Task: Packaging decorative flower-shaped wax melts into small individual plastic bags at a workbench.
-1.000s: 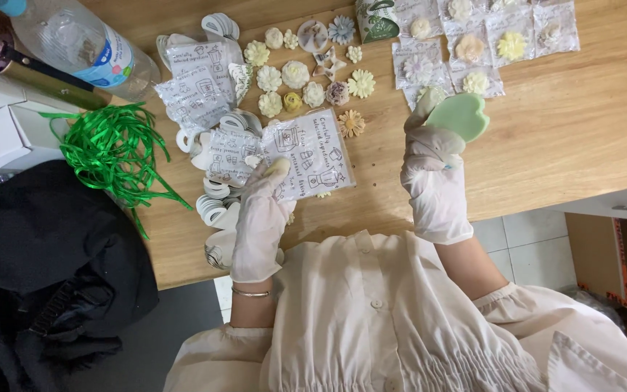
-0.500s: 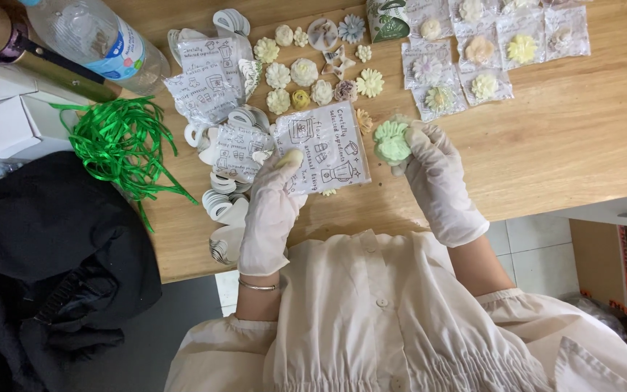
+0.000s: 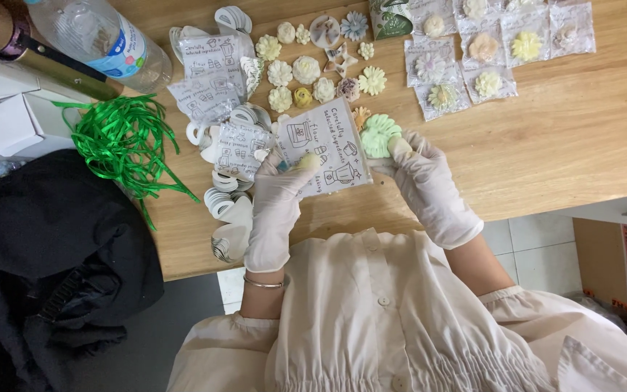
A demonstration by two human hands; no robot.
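Note:
Both my hands wear white gloves. My right hand (image 3: 429,185) grips a pale green flower-shaped piece (image 3: 379,134) at the right edge of a small clear printed bag (image 3: 324,149). My left hand (image 3: 277,207) pinches the bag's left side and holds it just above the wooden table (image 3: 582,138). Beyond the bag lie several loose cream, yellow and grey flower-shaped pieces (image 3: 295,72).
Several bagged flowers (image 3: 473,54) lie at the far right. More empty printed bags (image 3: 208,80) and white stickers (image 3: 226,207) sit left of my hands. Green ribbon (image 3: 121,138), a plastic bottle (image 3: 103,36), white boxes (image 3: 5,123) and black cloth (image 3: 45,261) fill the left.
My right hand has carried the green flower down from the far side of the table to the bag's right edge. My left hand has picked up the bag.

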